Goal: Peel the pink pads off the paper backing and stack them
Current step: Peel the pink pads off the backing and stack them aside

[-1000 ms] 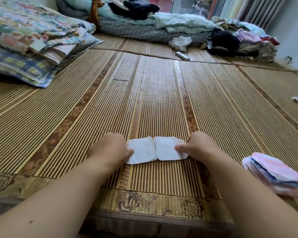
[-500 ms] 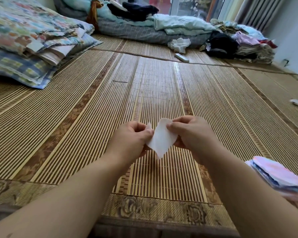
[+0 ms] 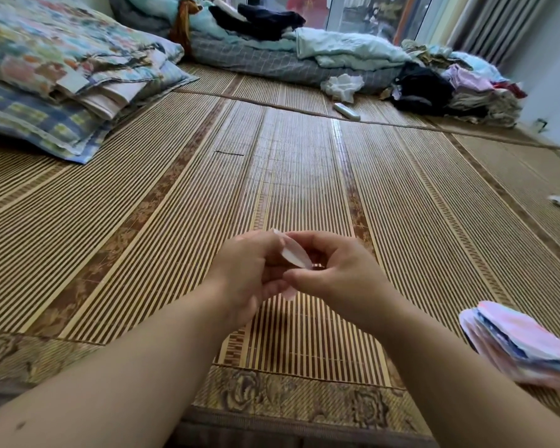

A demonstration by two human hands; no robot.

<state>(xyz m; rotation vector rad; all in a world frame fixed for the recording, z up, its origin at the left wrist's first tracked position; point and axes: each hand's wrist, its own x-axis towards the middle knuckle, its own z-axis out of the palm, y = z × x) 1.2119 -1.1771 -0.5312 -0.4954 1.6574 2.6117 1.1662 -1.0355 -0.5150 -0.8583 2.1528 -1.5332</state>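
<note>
Hands, the left hand (image 3: pixel 249 273) and the right hand (image 3: pixel 340 273), are both pinching the folded pad (image 3: pixel 293 255) in the air, well left of the stack (image 3: pixel 518 341). It is looking thin, light and floppy, probably tacky; pinching a corner is seeming wisest.

Both arms are bare to the wrist; the left forearm (image 3: pixel 126 376) is broad and smooth, with a small dark mark (image 3: pixel 20 425) at its near end; the right forearm (image 3: pixel 450 367) is plain; the left hand (image 3: pixel 249 273) and right hand (image 3: pixel 340 273) are ungloved.
</note>
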